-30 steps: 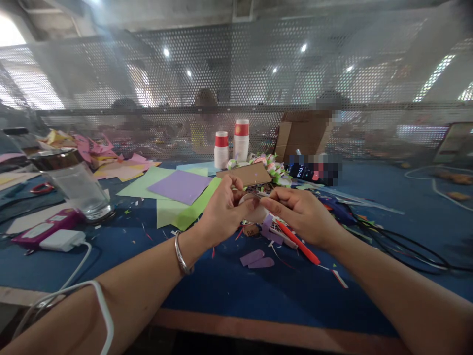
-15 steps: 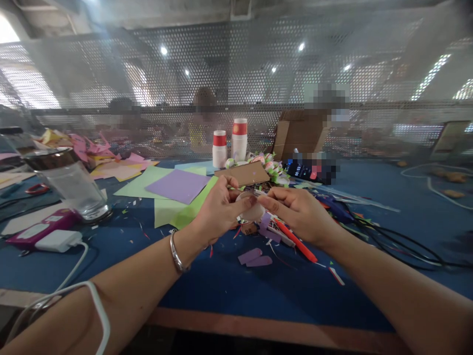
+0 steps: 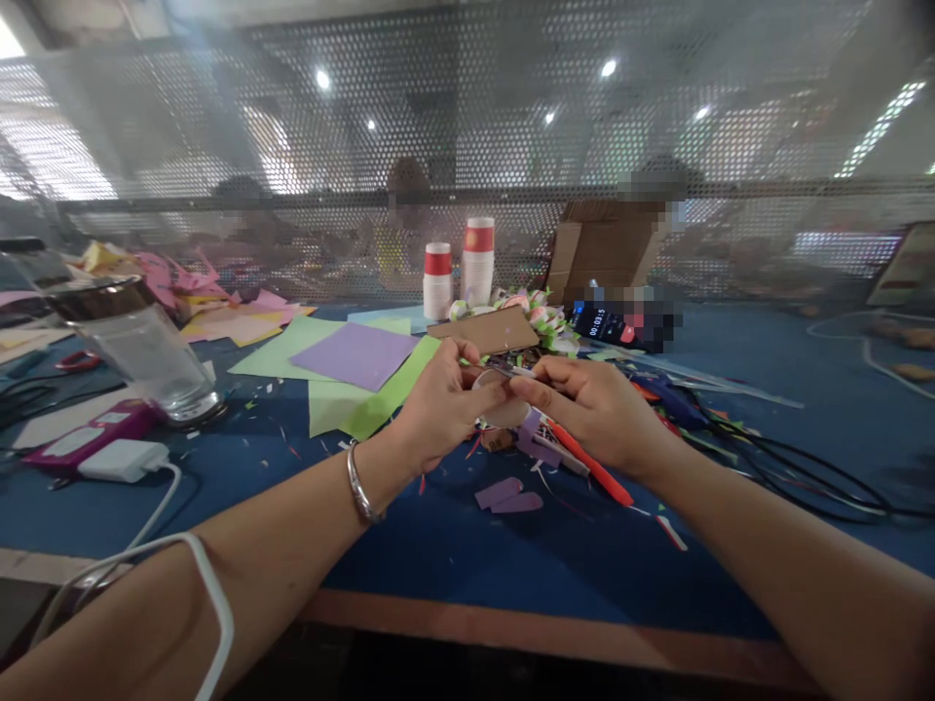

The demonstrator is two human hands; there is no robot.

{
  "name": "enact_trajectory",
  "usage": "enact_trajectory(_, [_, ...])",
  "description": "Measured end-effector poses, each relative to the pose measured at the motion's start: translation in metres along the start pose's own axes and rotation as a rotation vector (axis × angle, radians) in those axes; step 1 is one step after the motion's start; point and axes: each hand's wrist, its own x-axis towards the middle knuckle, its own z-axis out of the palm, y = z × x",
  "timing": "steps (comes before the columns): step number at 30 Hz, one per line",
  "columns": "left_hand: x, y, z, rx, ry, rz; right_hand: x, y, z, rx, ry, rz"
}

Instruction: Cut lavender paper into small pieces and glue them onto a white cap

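Note:
My left hand point(image 3: 460, 394) is closed, thumb against fingers, on a pale round piece point(image 3: 504, 411) whose lower edge shows under the thumb. My right hand point(image 3: 584, 399) is pinched shut with its fingertips right beside the left thumb, at the piece's upper edge; whatever lies between them is too small to make out. Below the hands, two purple paper strips with rounded ends point(image 3: 509, 496) lie overlapping on the blue tabletop point(image 3: 409, 545). An orange-red, pen-like tool point(image 3: 595, 467) lies under the right hand, beside a bent purple strip point(image 3: 539, 443).
Stacked paper cups point(image 3: 478, 268), a cardboard piece point(image 3: 486, 331) and paper flowers point(image 3: 544, 316) stand or lie beyond the hands. Coloured sheets point(image 3: 355, 355), a glass jar point(image 3: 157, 360) and a purple power strip point(image 3: 94, 438) are leftward. Black cables point(image 3: 796, 467) run at right.
Both hands stay together around the pale round piece, with a slight shift of the fingers. The whole view has tilted a little; the things on the table lie as before.

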Motion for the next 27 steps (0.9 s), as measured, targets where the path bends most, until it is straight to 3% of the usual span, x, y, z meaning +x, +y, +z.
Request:
enact_trajectory(6, [0.000, 0.001, -0.002, -0.038, 0.010, -0.144, -0.002, -0.004, 0.003, 0.040, 0.032, -0.037])
enact_trajectory(9, [0.001, 0.001, -0.003, -0.014, 0.057, -0.161, -0.001, -0.002, 0.002, 0.110, 0.064, 0.040])
enact_trajectory(15, [0.002, 0.003, -0.005, -0.061, 0.024, -0.109, 0.001, 0.008, -0.001, 0.380, 0.116, 0.203])
enact_trajectory(21, [0.001, 0.002, -0.002, 0.047, 0.039, -0.014, -0.001, -0.002, 0.002, 0.657, -0.029, 0.276])
enact_trajectory(27, [-0.002, 0.001, 0.000, 0.220, 0.055, 0.120, -0.003, -0.012, 0.002, 0.772, -0.112, 0.334])
